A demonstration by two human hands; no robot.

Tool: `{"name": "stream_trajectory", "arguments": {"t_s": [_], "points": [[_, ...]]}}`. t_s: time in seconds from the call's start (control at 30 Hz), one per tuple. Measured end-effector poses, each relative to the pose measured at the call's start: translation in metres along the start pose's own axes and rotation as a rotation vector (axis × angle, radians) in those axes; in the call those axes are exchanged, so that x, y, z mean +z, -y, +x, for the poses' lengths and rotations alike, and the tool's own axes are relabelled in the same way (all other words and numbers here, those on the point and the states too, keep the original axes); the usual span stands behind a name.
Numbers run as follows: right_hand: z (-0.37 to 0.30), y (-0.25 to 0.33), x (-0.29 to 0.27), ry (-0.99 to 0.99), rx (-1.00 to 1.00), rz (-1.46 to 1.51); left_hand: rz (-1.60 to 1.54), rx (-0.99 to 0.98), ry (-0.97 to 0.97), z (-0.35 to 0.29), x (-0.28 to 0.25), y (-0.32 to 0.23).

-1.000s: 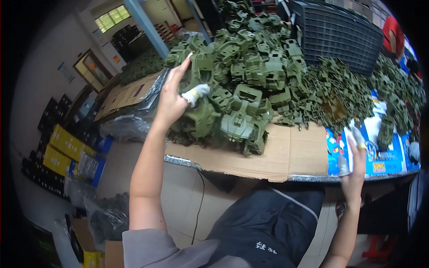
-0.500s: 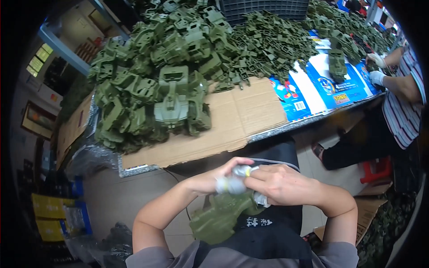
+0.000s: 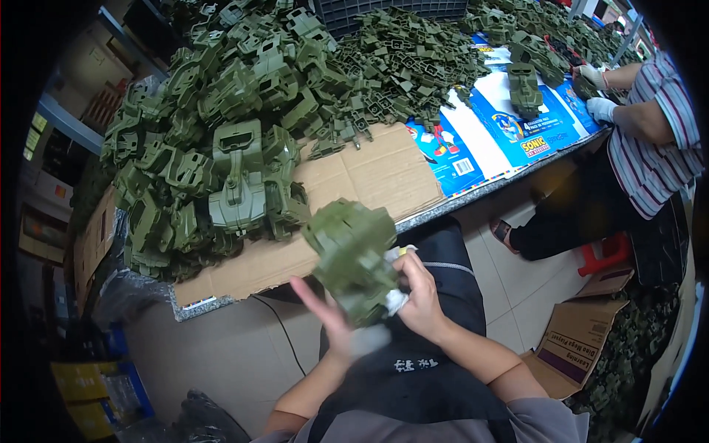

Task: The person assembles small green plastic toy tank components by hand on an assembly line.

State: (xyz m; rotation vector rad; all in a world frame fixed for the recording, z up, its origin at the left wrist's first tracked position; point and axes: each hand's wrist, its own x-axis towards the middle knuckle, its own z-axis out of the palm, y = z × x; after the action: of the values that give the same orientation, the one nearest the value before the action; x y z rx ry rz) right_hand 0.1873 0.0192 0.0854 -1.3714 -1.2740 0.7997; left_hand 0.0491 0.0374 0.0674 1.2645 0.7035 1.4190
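Observation:
A dark green plastic toy vehicle body (image 3: 351, 247) is raised over my lap, near the table's front edge, and blurred by motion. My right hand (image 3: 421, 295) grips its right side, with white wrapping and a touch of yellow on the fingers. At the lower left of the body is my left hand (image 3: 336, 325), smeared by movement. One of its fingers stretches out apart from the white-wrapped thumb; the other fingers are hard to make out. Ahead on the table lies a big heap of similar green vehicle bodies (image 3: 240, 181).
Flattened cardboard (image 3: 369, 177) covers the table front. Small green parts (image 3: 402, 63) are heaped behind, before a black crate (image 3: 391, 11). Blue printed sheets (image 3: 509, 125) lie rightward, where a white-gloved co-worker (image 3: 650, 125) handles parts. An open carton (image 3: 576, 340) stands at lower right.
The vehicle body has swung up and forward from low over my lap. My hands, close together before, are now apart, the right one gripping the body. The whole view has shifted.

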Motion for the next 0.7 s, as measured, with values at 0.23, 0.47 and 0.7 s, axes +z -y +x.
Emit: {"name": "stream_trajectory", "arguments": {"t_s": [0.23,0.47,0.7], "points": [[0.011,-0.004,-0.039,0.163,-0.054,0.127,-0.160,-0.410,0.371,0.017,-0.033,-0.013],[0.106,0.006,-0.063,0.053,-0.296,-0.762,-0.555,-1.023,0.370,0.013,-0.076,-0.012],[0.203,-0.015,-0.052,0.019,-0.367,-0.732,-0.719,-0.820,0.254,-0.016,-0.094,0.018]]}}
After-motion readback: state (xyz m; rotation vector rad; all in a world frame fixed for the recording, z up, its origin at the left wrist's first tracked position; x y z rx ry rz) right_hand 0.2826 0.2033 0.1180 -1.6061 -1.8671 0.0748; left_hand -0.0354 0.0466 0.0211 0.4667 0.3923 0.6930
